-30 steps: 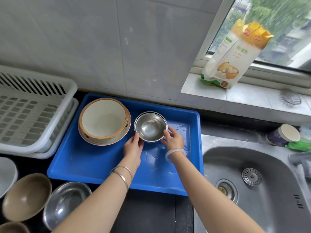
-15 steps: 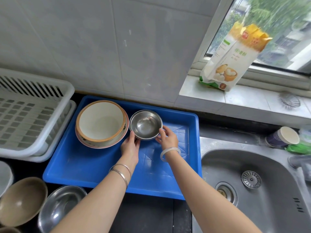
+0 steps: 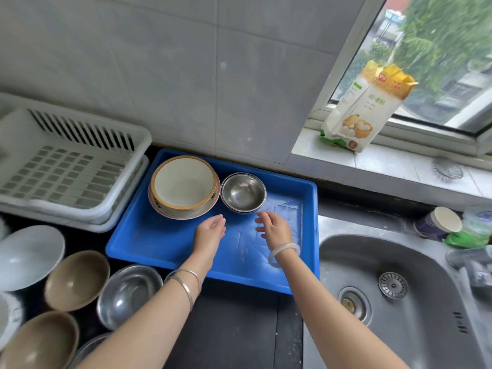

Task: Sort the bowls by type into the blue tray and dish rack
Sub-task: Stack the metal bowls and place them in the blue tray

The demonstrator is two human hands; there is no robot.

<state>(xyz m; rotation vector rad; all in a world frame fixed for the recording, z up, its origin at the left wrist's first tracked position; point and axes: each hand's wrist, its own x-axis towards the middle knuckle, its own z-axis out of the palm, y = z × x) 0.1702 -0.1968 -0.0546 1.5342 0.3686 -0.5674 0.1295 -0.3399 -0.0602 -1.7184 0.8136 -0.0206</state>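
A small steel bowl [image 3: 243,192] sits at the back of the blue tray [image 3: 159,243], right beside a stack of cream ceramic bowls [image 3: 184,186]. My left hand [image 3: 210,231] and my right hand [image 3: 274,229] hover just in front of the steel bowl, both with fingers apart and holding nothing. The white dish rack [image 3: 66,166] stands to the left of the tray with nothing in it. On the dark counter at the lower left wait two tan bowls [image 3: 76,279], a steel bowl [image 3: 127,294] and a white bowl [image 3: 26,255].
A steel sink [image 3: 394,296] lies to the right of the tray. A flour bag [image 3: 367,107] leans on the window sill. A paper cup [image 3: 439,222] lies behind the sink. More bowls crowd the bottom left corner.
Both hands have let go of the small steel bowl and drawn back toward me. The bowl now rests in the tray next to the ceramic stack.
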